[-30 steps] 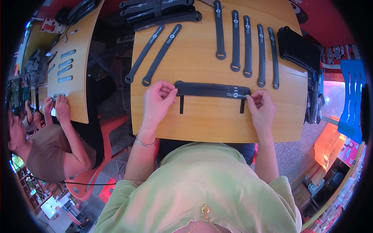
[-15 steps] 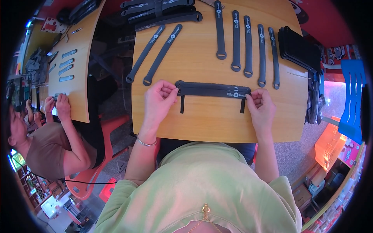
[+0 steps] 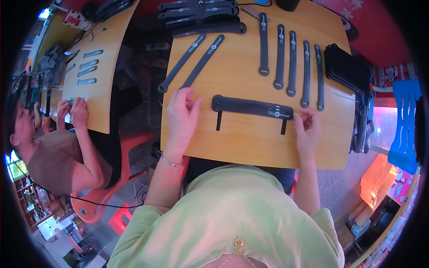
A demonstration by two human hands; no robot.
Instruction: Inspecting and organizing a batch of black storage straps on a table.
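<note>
A stack of dark grey hook-and-loop straps with white print lies crosswise on the wooden table in front of me. Two narrow black strips, a left one and a right one, stick out from under its near edge. My left hand is off the stack, thumb and fingers apart, its fingertips by the lower end of a slanted loose strap. Whether they touch it I cannot tell. At the stack's right end my right hand has its fingers loosely bent and apart, holding nothing visible.
Several single straps stand in a row at the far right, beside a black pile. Bundled straps lie at the far left. Another person works at a neighbouring table with straps. A blue slatted plastic piece is at right.
My left hand has let go of the stack's left end and moved up to the slanted strap. My right hand has eased off the right end. The whole view has shifted slightly.
</note>
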